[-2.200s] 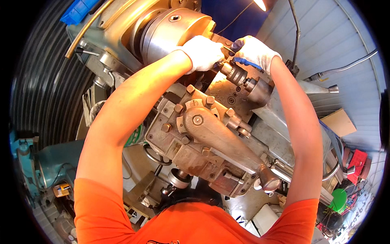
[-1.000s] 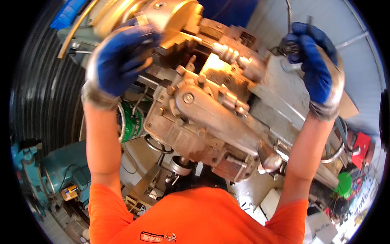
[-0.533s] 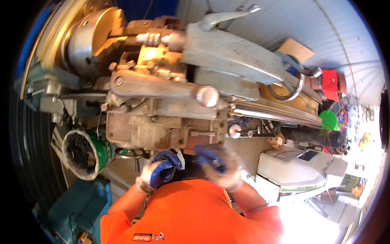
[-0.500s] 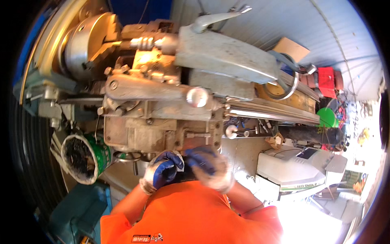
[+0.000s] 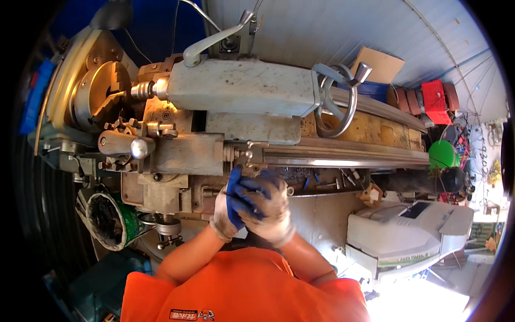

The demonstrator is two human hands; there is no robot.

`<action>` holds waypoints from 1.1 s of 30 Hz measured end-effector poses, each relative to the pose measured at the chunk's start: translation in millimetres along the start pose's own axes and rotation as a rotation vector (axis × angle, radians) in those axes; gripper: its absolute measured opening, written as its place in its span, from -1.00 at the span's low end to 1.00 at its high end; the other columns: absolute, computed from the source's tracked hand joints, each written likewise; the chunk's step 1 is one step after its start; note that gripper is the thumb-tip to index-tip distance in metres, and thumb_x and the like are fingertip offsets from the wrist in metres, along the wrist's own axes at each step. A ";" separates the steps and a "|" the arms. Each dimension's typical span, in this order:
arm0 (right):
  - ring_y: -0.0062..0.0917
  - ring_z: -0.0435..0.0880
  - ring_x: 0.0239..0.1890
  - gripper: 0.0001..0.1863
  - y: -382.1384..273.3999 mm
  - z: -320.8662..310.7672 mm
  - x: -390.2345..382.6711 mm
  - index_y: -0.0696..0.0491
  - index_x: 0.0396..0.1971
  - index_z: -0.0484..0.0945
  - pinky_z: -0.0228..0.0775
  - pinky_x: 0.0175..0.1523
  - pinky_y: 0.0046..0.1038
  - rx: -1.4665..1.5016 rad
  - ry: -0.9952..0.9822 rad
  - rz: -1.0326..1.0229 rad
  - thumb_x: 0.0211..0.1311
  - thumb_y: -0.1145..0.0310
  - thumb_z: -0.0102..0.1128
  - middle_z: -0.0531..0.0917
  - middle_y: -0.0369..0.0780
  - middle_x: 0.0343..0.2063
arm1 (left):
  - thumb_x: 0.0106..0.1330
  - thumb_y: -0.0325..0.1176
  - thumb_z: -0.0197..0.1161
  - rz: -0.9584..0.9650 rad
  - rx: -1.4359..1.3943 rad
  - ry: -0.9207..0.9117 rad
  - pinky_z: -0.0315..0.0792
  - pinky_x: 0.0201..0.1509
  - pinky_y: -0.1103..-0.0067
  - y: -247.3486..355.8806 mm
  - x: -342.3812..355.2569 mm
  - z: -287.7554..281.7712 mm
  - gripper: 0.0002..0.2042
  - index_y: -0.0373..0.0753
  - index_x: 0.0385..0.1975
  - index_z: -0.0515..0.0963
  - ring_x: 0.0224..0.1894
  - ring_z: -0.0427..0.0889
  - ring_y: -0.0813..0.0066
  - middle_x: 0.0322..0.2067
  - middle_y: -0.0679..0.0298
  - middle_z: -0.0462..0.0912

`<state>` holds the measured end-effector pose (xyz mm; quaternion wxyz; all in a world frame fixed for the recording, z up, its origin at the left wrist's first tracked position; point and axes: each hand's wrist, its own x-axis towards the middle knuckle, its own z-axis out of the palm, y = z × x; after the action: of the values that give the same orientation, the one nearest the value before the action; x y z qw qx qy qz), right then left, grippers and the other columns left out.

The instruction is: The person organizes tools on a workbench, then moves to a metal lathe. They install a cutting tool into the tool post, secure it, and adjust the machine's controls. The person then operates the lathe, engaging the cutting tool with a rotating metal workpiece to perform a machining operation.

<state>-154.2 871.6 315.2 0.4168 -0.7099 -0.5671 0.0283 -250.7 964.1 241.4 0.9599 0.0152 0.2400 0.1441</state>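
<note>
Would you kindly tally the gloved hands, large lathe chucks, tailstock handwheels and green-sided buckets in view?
Gloved hands: 2 (left hand, right hand)
Large lathe chuck: 1
Tailstock handwheel: 1
Green-sided bucket: 1
Total: 5

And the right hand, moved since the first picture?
Yes, toward the orange shirt. The right hand was right beside the drill chuck; now it is well away from it, at the lathe's near side with the left hand.

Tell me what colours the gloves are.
The gloves are off-white with blue areas; the head view shows them best.
</note>
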 end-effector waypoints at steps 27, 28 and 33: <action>-0.40 0.59 -0.44 -0.72 399.4 -90.0 401.5 0.19 -0.04 0.45 0.62 -0.25 -0.26 0.500 -0.346 0.600 0.31 0.42 0.15 0.54 -0.18 -0.41 | 0.30 -0.41 0.25 0.780 1.248 -0.015 0.50 -0.38 0.67 84.7 226.4 170.8 -0.82 -0.39 -0.22 0.50 -0.40 0.59 0.62 -0.39 0.27 0.63; -0.38 0.62 -0.40 -0.74 414.2 -81.8 403.4 0.23 -0.04 0.44 0.62 -0.22 -0.27 0.460 -0.414 0.560 0.34 0.43 0.09 0.57 -0.16 -0.37 | 0.29 -0.41 0.25 0.781 1.308 -0.038 0.54 -0.33 0.63 86.1 227.5 166.3 -0.77 -0.41 -0.17 0.48 -0.36 0.61 0.54 -0.34 0.21 0.63; -0.35 0.66 -0.29 -0.80 504.4 -47.0 404.8 0.13 -0.13 0.50 0.60 -0.12 -0.31 0.075 -0.688 0.056 0.25 0.52 0.08 0.65 -0.21 -0.29 | 0.21 -0.35 0.29 0.591 0.753 -0.022 0.55 -0.30 0.56 87.8 225.6 147.8 -0.67 -0.44 -0.13 0.47 -0.37 0.67 0.38 -0.37 0.06 0.64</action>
<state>407.9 1176.0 206.2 0.2260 -0.6585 -0.6531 0.2981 -15.4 1118.2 277.8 0.8080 0.4309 0.2509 0.3138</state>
